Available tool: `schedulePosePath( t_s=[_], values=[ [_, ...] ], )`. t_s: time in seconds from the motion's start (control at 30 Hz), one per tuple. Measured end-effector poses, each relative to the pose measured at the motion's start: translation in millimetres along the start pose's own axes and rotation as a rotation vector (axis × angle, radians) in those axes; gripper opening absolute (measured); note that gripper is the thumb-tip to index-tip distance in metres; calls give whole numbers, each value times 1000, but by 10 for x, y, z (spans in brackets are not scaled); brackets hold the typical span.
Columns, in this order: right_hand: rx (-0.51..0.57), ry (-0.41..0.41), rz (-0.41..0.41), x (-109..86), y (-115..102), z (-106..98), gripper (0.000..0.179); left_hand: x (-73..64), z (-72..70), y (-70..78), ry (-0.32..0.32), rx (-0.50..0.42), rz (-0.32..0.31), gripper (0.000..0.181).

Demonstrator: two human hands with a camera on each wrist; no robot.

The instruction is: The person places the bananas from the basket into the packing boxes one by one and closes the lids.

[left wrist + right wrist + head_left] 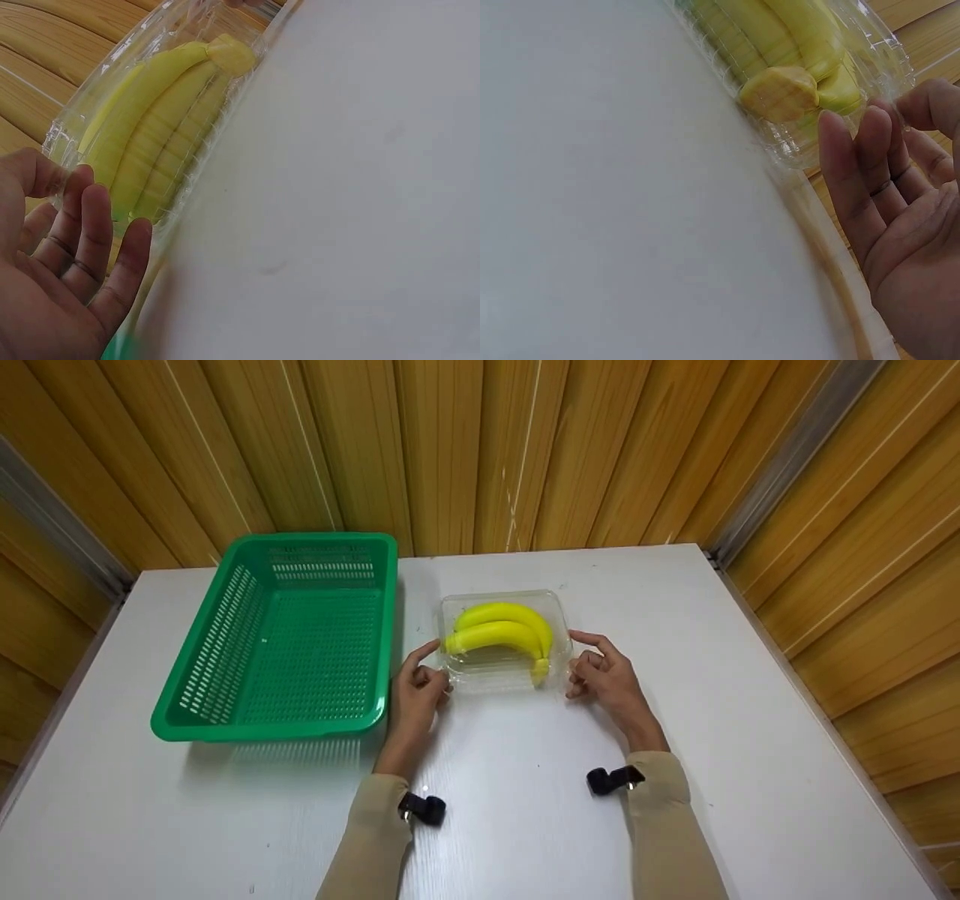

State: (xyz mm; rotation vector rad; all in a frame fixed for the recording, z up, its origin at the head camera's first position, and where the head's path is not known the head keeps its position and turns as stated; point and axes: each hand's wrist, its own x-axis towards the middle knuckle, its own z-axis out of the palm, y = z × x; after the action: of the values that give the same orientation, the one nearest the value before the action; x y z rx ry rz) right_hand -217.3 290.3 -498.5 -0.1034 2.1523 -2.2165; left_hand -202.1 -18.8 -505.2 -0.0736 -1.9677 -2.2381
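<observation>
A clear plastic clamshell box sits on the white table with a bunch of yellow bananas inside. My left hand pinches the box's near left corner, its index finger stretched along the side. At the opposite corner my right hand does likewise, thumb and fingertips at the rim. In the left wrist view the bananas show through the ridged plastic wall, fingertips against its end. The right wrist view has the brownish stem end close to my fingers.
To the left stands a green plastic basket with slotted sides, right beside my left hand. The white table runs back to a wood-patterned wall. Another such wall rises along the right side.
</observation>
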Motion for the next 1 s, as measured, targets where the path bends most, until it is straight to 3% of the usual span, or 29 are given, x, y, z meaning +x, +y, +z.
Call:
schedulePosePath(
  t_s=[0.3, 0.73, 1.0],
  values=[
    [-15, -15, 13, -8, -28, 5, 51, 17, -5, -9, 1, -9, 21, 53],
    [-54, 18, 56, -20, -35, 2, 51, -13, -21, -4, -26, 2, -3, 51],
    [-109, 58, 65, 18, -89, 21, 47, 13, 7, 64, 15, 40, -7, 48]
  ],
)
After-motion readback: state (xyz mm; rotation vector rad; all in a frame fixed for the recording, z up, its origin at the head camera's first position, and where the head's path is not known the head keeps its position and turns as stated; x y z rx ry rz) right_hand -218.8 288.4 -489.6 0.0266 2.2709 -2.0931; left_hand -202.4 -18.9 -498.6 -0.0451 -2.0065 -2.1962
